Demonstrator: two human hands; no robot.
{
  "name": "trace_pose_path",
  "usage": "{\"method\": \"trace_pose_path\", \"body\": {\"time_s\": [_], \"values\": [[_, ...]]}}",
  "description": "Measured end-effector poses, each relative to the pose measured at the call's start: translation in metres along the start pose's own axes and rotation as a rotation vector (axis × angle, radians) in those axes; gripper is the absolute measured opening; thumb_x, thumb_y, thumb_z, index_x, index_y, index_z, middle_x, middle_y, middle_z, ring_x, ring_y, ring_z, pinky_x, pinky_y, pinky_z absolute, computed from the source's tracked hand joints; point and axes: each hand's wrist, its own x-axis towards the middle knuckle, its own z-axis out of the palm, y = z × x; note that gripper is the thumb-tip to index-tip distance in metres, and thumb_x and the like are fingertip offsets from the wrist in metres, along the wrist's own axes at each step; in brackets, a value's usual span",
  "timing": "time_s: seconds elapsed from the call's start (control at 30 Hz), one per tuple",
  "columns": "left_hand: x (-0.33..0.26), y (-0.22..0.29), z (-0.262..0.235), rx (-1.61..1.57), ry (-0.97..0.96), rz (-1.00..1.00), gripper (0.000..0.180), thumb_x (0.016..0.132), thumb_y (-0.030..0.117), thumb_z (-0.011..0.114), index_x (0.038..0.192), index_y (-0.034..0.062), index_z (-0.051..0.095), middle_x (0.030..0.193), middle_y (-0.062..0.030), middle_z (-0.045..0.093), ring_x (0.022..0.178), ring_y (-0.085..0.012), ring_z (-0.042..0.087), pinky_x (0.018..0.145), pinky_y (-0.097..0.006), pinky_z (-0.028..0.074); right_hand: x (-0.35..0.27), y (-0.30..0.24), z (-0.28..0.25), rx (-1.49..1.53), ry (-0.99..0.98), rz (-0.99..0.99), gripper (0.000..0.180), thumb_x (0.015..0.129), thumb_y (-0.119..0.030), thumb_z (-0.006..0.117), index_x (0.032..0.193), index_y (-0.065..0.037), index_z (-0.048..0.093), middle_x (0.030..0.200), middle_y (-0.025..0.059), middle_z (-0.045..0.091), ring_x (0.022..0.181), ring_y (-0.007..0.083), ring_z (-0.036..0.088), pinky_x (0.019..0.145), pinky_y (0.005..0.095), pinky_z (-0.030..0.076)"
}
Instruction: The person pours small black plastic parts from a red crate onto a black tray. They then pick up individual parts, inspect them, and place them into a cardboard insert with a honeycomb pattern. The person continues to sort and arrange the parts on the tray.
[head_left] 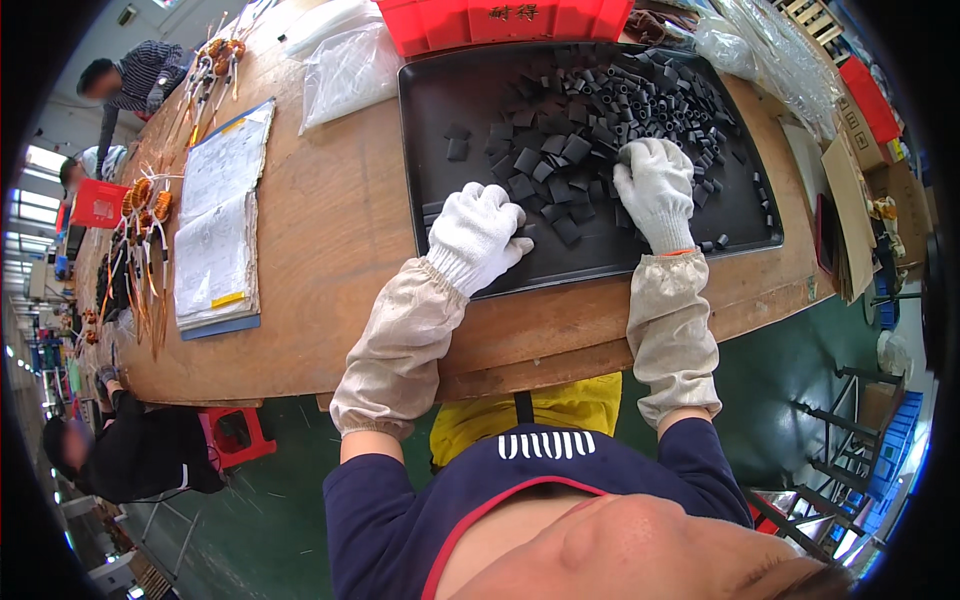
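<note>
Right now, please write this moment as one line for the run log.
left hand: on tray edge | right hand: on black pieces | tray: on table | papers: left of tray

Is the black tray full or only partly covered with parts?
Partly covered: the black tray has small black pieces piled toward its far right, with bare floor at left.

Left hand (478, 238) & right hand (655, 188) in white gloves: fingertips buried in the black tube pieces (610, 110), grip can't be told. Red bin (505, 20) cut off by top edge. Papers (222, 215) too small to read. Clear bags (350, 65) contents unclear. Right-side boxes (865, 100) warped, partly out of frame.
</note>
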Motion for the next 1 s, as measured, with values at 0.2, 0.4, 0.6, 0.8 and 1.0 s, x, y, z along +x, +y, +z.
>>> {"method": "trace_pose_path", "body": {"time_s": [0.2,0.4,0.6,0.8,1.0], "values": [[-0.001,-0.006,0.002,-0.117,0.165,0.007,0.017,0.077,0.020,0.084,0.089,0.0126,0.075,0.092,-0.0058,0.068,0.090,-0.0283,0.065,0.079,-0.043,0.055,0.002,-0.027,-0.002,0.775,-0.005,0.031,0.017,0.091,-0.009,0.073,0.108,-0.005,0.068,0.096,0.0107,0.073,0.082,0.0282,0.071,0.075,0.0382,0.057],[0.002,-0.017,-0.002,-0.527,0.376,-0.014,0.012,0.084,0.004,0.078,0.095,0.0076,0.074,0.095,-0.0085,0.071,0.086,-0.0251,0.067,0.074,-0.035,0.054,-0.008,-0.066,-0.016,0.988,-0.185,-0.125,0.019,0.093,-0.007,0.073,0.112,-0.008,0.071,0.102,0.0087,0.069,0.093,0.0247,0.069,0.079,0.0337,0.056],[0.005,-0.012,-0.002,-0.474,0.522,0.057,0.017,0.086,0.002,0.077,0.101,0.0060,0.072,0.095,-0.0090,0.071,0.084,-0.0250,0.067,0.071,-0.033,0.054,-0.007,-0.077,-0.023,0.906,-0.166,-0.108,0.020,0.088,-0.005,0.075,0.107,-0.010,0.074,0.096,0.0091,0.068,0.090,0.0297,0.067,0.079,0.0386,0.055],[0.007,-0.005,-0.006,-0.378,0.538,0.085,0.023,0.087,0.004,0.078,0.109,0.0059,0.071,0.096,-0.0089,0.072,0.086,-0.0228,0.068,0.073,-0.032,0.054,-0.008,-0.077,-0.012,0.774,0.062,-0.245,0.026,0.079,-0.004,0.077,0.103,-0.015,0.076,0.091,0.0062,0.068,0.089,0.0284,0.066,0.078,0.0406,0.054],[-0.003,0.000,-0.013,-1.165,-0.014,-0.375,0.032,0.101,0.016,0.071,0.128,-0.0004,0.065,0.117,-0.0051,0.073,0.104,-0.0095,0.065,0.091,-0.027,0.054,-0.002,-0.073,-0.015,0.574,0.262,-0.472,0.041,0.066,-0.006,0.078,0.103,-0.023,0.075,0.097,0.0026,0.065,0.094,0.0280,0.065,0.083,0.0426,0.053]]}}
